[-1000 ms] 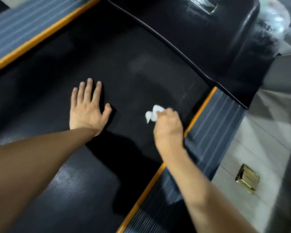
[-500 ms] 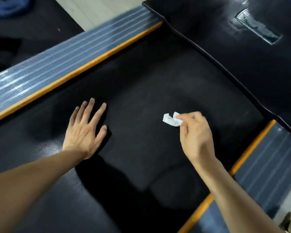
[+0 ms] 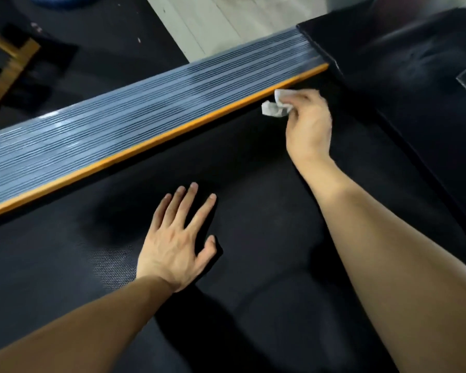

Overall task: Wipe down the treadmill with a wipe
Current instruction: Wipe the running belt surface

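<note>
Treadmill belt [image 3: 253,184] under flat left hand [image 3: 176,246], wipe [image 3: 273,107] in right hand [image 3: 308,122]

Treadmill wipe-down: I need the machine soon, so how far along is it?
Nothing shows as finished; the belt looks alike all over. In hand: the right hand pinches a crumpled wipe at the belt's edge by the orange strip, left hand flat on the belt. Apparently left: grey side rail and black hood.
</note>
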Available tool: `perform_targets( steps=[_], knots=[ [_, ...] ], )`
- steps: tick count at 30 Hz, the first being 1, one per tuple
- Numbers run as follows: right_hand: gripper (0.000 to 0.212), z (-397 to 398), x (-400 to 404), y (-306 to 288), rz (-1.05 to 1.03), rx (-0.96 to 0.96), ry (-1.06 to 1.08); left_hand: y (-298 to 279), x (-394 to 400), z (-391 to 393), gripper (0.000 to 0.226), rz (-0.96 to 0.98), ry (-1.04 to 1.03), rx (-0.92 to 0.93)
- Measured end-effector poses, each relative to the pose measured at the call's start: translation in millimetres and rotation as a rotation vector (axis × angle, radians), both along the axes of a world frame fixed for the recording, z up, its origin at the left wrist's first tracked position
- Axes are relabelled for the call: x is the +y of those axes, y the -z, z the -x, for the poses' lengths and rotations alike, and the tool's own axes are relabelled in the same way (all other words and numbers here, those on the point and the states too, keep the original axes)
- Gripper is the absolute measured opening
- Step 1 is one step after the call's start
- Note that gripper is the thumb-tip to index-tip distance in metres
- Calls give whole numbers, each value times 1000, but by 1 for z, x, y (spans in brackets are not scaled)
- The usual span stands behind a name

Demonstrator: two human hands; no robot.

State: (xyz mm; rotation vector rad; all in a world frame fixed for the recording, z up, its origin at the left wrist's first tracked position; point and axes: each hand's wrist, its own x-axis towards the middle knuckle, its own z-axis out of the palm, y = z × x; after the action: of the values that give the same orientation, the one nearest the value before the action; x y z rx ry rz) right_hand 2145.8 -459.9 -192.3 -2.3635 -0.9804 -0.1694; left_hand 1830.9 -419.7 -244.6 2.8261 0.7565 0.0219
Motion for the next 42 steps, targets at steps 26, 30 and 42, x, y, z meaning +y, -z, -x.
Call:
perform_targets(
  steps=[26, 30, 42],
  knots=[
    [26, 18, 6, 30, 186, 6, -131, 1, -1, -1, 74, -10, 7, 26],
    [39, 119, 5, 45, 160, 17, -649, 1, 0, -1, 74, -7, 6, 39],
    [15, 43, -18, 11, 136, 41, -118, 3, 0, -1, 73, -20, 9, 20]
  ],
)
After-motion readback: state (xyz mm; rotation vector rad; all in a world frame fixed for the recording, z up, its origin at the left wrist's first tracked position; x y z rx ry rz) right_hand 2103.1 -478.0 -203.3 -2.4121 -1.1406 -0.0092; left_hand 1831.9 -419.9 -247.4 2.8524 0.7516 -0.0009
